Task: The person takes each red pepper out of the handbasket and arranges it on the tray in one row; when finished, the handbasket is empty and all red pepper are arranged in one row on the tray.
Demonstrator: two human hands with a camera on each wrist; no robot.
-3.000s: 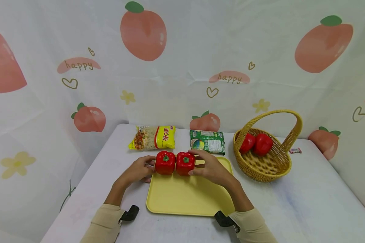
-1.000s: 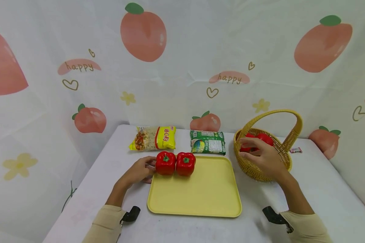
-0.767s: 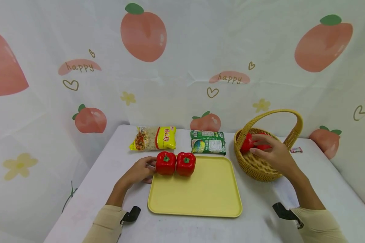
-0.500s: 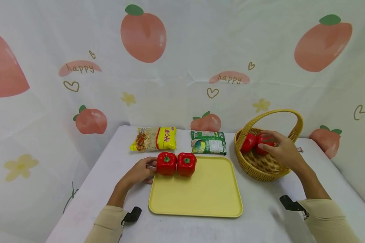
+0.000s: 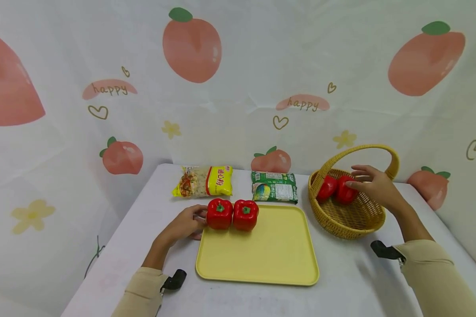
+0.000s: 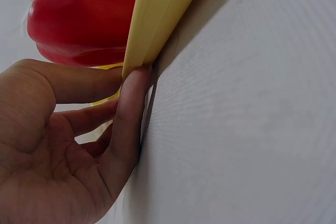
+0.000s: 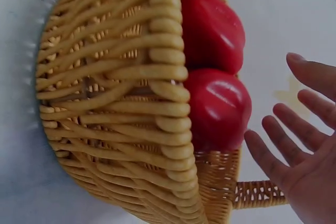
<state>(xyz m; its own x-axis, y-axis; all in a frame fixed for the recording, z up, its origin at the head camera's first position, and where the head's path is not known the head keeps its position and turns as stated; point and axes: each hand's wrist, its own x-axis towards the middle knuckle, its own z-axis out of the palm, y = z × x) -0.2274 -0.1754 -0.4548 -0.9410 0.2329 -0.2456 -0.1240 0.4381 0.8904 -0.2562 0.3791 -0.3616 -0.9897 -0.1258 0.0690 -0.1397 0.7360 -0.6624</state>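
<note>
Two red bell peppers, a left one (image 5: 220,214) and a right one (image 5: 245,215), stand side by side at the upper left of the yellow tray (image 5: 262,255). My left hand (image 5: 187,223) pinches the tray's left rim (image 6: 137,40) between thumb and fingers in the left wrist view. Two more red bell peppers, one on the left (image 5: 327,188) and one on the right (image 5: 346,190), lie in the wicker basket (image 5: 333,229). My right hand (image 5: 374,185) hovers over the basket beside the right pepper, fingers spread; in the right wrist view a fingertip comes close to that pepper (image 7: 219,109).
A yellow pasta bag (image 5: 203,181) and a green packet (image 5: 274,186) lie behind the tray. The basket's tall handle (image 5: 355,147) arches over its opening. A white cloth (image 5: 238,127) printed with peaches hangs behind the table.
My right hand has left the right pepper on the tray, moved right to the basket and passed over its peppers to their right side. My left hand has stayed at the tray's edge.
</note>
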